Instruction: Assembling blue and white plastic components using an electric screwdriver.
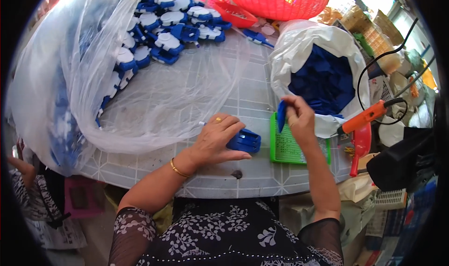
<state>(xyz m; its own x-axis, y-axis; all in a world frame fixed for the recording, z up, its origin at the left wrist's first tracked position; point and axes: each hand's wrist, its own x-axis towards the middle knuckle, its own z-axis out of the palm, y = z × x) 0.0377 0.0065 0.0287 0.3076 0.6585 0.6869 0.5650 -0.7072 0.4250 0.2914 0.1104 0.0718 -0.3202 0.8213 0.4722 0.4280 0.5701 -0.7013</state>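
Note:
My left hand (220, 137) is closed over a blue plastic housing (245, 141), whose hollow side faces up on the table. In my right hand (299, 116), thumb and fingers pinch a flat blue plastic piece (281, 116), raised above the left side of a green basket (299, 149). Just beyond that hand, a white sack (285, 55) stands with its mouth wide, full of blue plastic pieces (322, 81). Small pale bits lie in the green basket, too tiny to name.
A clear plastic bag (140, 135) with blue-and-white assembled parts (170, 18) covers the left of the table. An orange electric screwdriver (362, 117) hangs on a cord at right, above a red scoop (361, 144). Red baskets (280, 6) stand at the back.

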